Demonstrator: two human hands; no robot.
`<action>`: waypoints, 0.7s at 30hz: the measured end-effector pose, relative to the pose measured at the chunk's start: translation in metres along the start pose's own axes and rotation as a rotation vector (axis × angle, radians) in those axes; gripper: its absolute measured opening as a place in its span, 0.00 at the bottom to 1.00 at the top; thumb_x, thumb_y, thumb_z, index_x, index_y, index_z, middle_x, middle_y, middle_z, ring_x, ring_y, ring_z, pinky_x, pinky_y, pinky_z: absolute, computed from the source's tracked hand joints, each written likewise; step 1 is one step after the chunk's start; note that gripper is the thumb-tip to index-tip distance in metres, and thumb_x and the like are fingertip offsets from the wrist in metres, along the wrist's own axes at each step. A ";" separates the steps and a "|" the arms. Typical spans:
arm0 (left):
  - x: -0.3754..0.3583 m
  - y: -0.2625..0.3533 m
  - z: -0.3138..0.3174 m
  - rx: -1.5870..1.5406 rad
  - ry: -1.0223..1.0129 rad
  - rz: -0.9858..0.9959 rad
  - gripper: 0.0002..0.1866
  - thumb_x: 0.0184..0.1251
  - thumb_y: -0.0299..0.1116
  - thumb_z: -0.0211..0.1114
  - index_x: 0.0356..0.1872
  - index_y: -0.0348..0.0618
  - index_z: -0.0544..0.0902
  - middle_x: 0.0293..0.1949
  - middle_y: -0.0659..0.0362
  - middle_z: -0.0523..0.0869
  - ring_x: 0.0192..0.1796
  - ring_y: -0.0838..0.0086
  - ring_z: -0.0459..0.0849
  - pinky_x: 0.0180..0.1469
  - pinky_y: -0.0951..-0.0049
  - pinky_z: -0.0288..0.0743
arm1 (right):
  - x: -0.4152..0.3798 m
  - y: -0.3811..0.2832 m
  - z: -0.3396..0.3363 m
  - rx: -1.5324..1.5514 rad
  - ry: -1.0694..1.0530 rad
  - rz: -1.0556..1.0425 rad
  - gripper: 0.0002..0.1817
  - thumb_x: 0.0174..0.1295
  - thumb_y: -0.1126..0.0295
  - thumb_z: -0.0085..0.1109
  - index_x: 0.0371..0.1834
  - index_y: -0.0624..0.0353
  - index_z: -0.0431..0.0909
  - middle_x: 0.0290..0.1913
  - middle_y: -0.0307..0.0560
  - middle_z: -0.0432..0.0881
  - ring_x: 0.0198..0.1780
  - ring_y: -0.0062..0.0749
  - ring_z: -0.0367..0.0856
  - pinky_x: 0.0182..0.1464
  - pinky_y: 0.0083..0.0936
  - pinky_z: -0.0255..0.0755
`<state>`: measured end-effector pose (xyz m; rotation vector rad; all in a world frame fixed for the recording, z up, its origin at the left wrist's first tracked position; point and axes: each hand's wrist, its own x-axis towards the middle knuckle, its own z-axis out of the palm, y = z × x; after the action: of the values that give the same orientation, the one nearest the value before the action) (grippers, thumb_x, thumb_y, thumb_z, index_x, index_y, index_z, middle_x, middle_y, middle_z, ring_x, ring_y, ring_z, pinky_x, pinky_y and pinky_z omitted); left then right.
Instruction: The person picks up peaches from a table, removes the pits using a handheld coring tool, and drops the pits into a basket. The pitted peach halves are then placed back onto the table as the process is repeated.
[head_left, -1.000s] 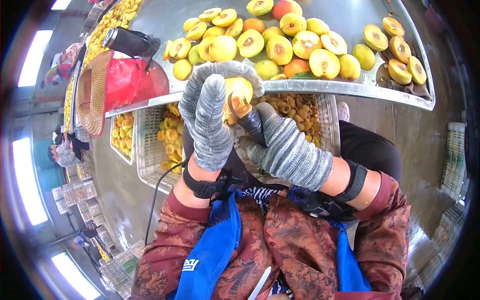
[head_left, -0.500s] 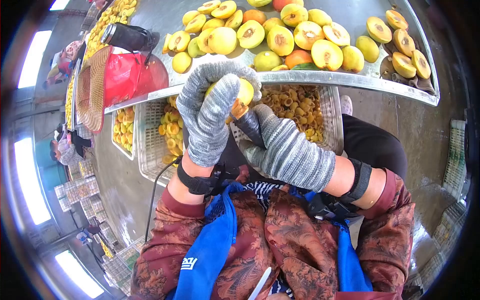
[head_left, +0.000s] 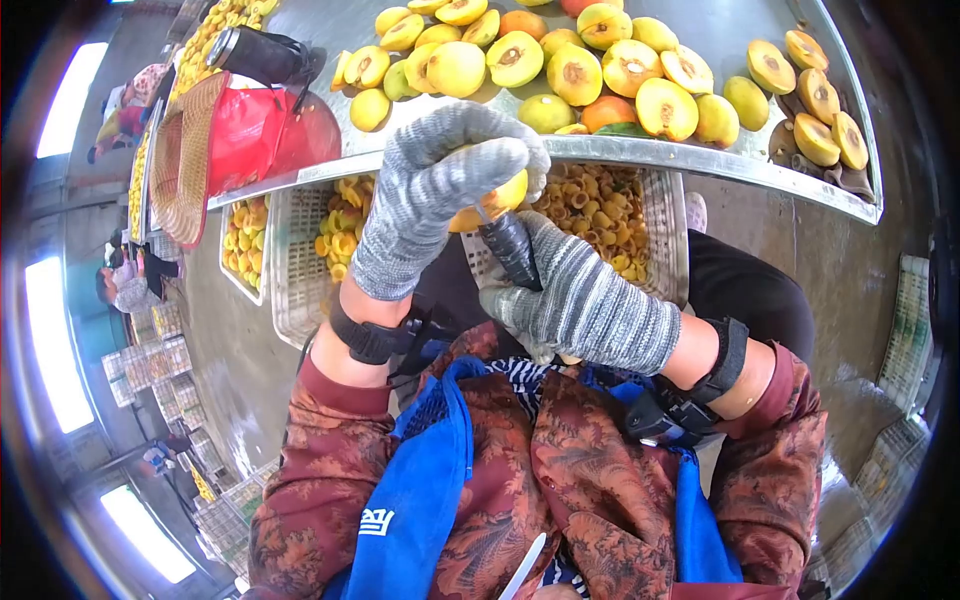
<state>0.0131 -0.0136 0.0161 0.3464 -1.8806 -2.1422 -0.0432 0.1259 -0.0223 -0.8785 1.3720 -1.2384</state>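
From where I stand, the person's gloved left hand is curled round a yellow fruit, its fingers pinching it just in front of the near edge of the metal bench; the gloved right hand has its fingers wrapped about a black-handled tool, the tip raised against the underside of that fruit; whether it has gone into the flesh I can't fairly say, as the glove covers most of it. Halved fruits lie heaped on the bench beyond; four more halves sit together near its right end; below the edge, a pale crate holds hollowed pieces; off to the left are a red bag and a dark bottle.
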 end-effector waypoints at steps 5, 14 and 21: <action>-0.002 0.000 -0.002 0.177 0.008 -0.081 0.09 0.56 0.33 0.62 0.31 0.36 0.80 0.29 0.59 0.82 0.33 0.78 0.80 0.37 0.80 0.73 | -0.003 -0.015 -0.009 0.279 -0.166 0.181 0.27 0.50 0.67 0.62 0.50 0.67 0.63 0.26 0.49 0.75 0.26 0.37 0.75 0.30 0.29 0.71; 0.007 0.003 -0.003 0.275 -0.015 -0.157 0.10 0.53 0.33 0.61 0.30 0.36 0.79 0.26 0.55 0.82 0.32 0.72 0.81 0.38 0.74 0.75 | -0.002 0.003 -0.003 0.158 -0.082 0.079 0.18 0.53 0.73 0.57 0.46 0.66 0.66 0.33 0.35 0.72 0.32 0.14 0.69 0.32 0.13 0.69; 0.014 0.005 -0.011 0.311 -0.205 -0.168 0.09 0.53 0.34 0.64 0.30 0.39 0.82 0.27 0.63 0.82 0.33 0.82 0.79 0.37 0.81 0.72 | -0.007 -0.025 -0.014 0.479 -0.296 0.296 0.16 0.54 0.71 0.57 0.43 0.65 0.66 0.22 0.41 0.72 0.13 0.22 0.71 0.15 0.17 0.64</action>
<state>0.0046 -0.0296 0.0194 0.3705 -2.3883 -2.0514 -0.0589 0.1310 0.0030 -0.4771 0.8770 -1.0887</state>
